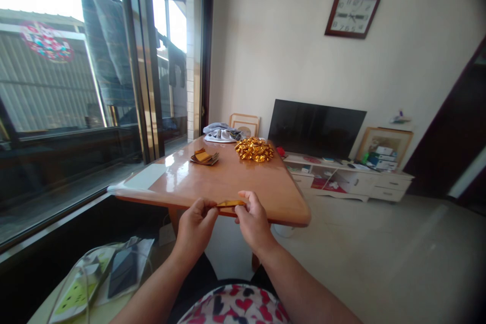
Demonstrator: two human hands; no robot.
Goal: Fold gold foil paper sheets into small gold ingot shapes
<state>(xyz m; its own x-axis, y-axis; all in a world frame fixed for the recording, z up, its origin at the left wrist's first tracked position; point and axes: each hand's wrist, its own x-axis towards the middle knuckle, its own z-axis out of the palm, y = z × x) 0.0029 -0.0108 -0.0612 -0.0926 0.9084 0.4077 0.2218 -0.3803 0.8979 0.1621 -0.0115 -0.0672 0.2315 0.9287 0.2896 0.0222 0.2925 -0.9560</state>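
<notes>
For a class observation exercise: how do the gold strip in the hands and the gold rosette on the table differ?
The gold strip is one narrow flat piece; the gold rosette is a larger cluster of folds. The left hand and right hand pinch the strip; the rosette rests on the wooden table. Both are shiny gold.

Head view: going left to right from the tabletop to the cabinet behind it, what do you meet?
Pile of folded gold ribbon → gold ribbon bow → black flat-screen TV → framed picture
</notes>
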